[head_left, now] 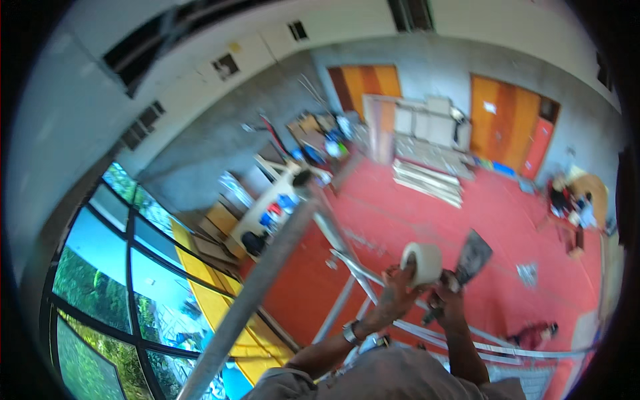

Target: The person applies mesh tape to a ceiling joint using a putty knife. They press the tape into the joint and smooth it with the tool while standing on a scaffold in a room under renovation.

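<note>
Red floor [500, 207] and one pale desk [257, 213], both carrying loads.
On the floor I make out a stack of long pale boards [427, 183] and, well apart from it, a crumpled pale scrap [527, 275]; over on the desk my feed shows blue items [288, 201] beside a small red one [274, 209], with a dark bundle [253, 243] near the desk's closer end, too blurred for me to name.

Right of lower centre, the left hand [398, 295] holds a roll [432, 261] left of the scraper [475, 255] in the right hand [449, 300]; a pole [257, 293] slants left of both, windows [93, 263] lower left, boards [427, 183] on the floor [493, 213] above, a door [503, 120] upper right
</note>
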Demonstrator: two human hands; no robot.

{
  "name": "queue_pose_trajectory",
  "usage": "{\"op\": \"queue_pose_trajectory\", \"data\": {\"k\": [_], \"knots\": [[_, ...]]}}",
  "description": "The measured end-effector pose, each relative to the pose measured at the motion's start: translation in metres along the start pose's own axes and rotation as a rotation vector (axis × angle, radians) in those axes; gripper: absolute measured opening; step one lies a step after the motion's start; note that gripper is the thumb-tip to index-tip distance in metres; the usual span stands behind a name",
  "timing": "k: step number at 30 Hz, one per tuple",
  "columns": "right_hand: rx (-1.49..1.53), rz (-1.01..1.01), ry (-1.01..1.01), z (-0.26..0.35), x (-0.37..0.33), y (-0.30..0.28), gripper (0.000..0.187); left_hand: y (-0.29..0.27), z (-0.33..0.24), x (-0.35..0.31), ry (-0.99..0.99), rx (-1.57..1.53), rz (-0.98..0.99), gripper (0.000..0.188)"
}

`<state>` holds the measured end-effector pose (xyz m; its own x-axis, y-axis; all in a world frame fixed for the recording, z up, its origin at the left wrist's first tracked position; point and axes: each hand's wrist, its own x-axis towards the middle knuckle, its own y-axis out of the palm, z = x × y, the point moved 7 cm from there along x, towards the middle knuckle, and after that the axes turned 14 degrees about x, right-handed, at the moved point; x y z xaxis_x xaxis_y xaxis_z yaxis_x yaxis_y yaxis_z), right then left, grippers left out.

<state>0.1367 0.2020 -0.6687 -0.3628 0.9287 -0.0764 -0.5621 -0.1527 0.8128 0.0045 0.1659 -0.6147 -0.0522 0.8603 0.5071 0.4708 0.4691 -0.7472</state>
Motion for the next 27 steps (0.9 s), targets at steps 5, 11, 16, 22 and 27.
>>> {"op": "queue_pose_trajectory", "data": {"k": [5, 11, 16, 22, 27], "knots": [[-0.136, 0.138, -0.369, 0.061, 0.055, 0.034, 0.042, -0.075, -0.027, 0.097, 0.26, 0.057, -0.047, 0.053], [-0.067, 0.434, -0.664, 0.2, 0.089, 0.155, 0.067, -0.176, -0.111, 0.181, 0.841, 0.888, -0.607, 0.034], [-0.041, 0.59, -0.753, 0.276, 0.086, 0.216, 0.07, -0.196, -0.144, 0.244, 0.964, 1.304, -0.671, 0.022], [-0.096, 0.476, -0.867, 0.303, 0.076, 0.219, 0.068, -0.241, -0.147, 0.218, 1.288, 1.075, -0.734, 0.027], [-0.04, 0.437, -0.768, 0.305, 0.082, 0.196, 0.046, -0.24, -0.095, 0.231, 0.849, 0.704, -0.125, 0.052]]}}
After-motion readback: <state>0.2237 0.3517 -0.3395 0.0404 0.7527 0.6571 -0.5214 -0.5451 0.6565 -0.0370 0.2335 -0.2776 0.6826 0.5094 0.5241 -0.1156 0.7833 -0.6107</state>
